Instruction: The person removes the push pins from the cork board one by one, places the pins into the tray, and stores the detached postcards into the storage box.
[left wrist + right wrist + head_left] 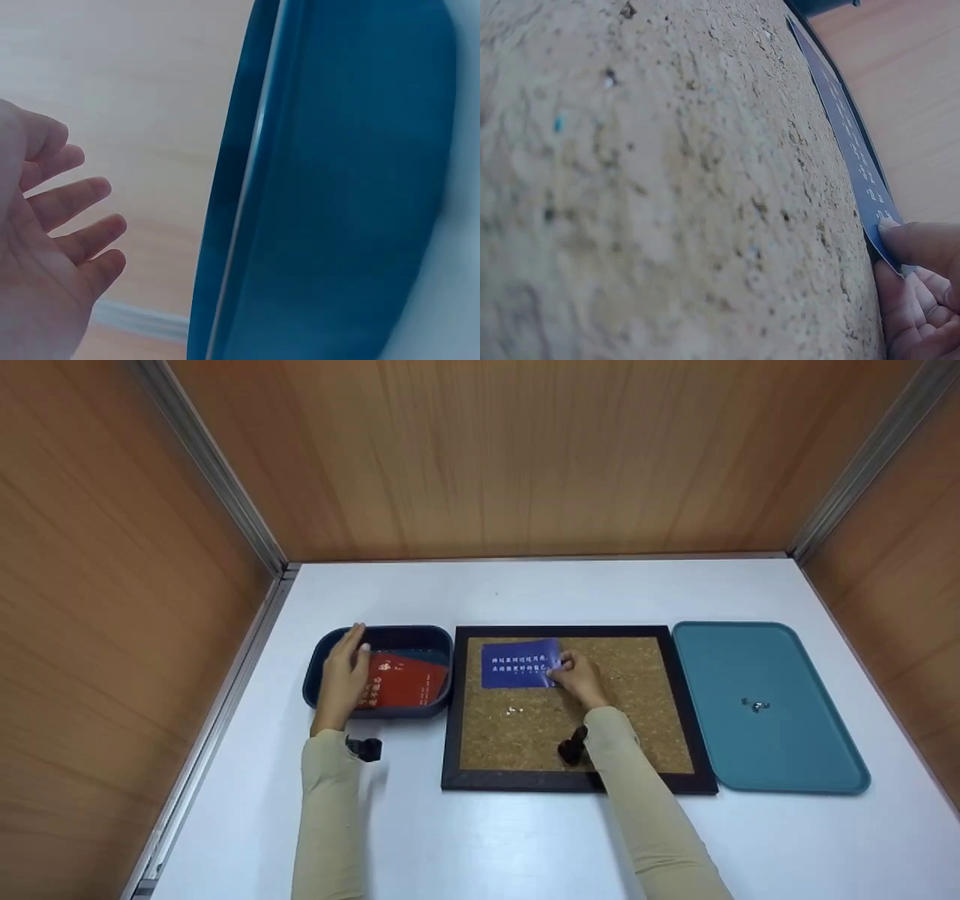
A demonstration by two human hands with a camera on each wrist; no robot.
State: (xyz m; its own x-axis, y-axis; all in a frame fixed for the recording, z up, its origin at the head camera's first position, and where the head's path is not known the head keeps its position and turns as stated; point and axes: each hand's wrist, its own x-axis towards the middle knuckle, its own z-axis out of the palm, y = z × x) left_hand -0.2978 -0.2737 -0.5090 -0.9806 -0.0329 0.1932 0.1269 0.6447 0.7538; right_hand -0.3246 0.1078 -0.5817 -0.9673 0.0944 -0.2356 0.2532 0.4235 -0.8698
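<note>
A purple card with white writing lies on the upper left of a framed cork board. My right hand pinches the card's right edge between thumb and fingers; the right wrist view shows that edge of the card lifted a little. My left hand is over the left side of a dark blue bin, next to red cards with white writing inside it. In the left wrist view its fingers are spread and loosely bent, with nothing between them, beside the bin wall.
A teal tray stands right of the board, with a few small shiny pieces on it. More small bright pieces lie on the cork below the card. Wooden panels enclose the white table at the back and sides.
</note>
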